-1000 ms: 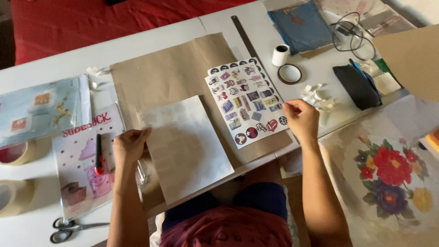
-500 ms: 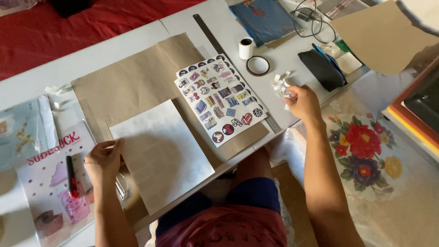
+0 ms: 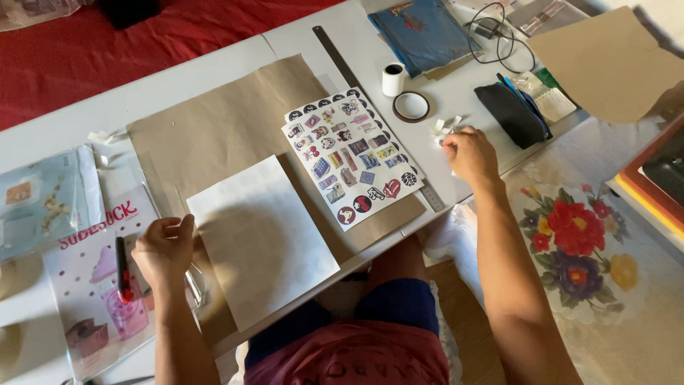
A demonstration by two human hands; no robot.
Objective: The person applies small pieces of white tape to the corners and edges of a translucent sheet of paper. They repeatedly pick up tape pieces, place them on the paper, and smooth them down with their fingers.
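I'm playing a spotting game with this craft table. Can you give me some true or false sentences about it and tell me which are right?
1. The right hand is at the small white scraps. True.
2. The sticker sheet lies on the red floor. False: it lies on the brown paper.
3. The left hand touches the white sheet. True.
4. The tape ring sits on the flowered cloth. False: it is on the white table.
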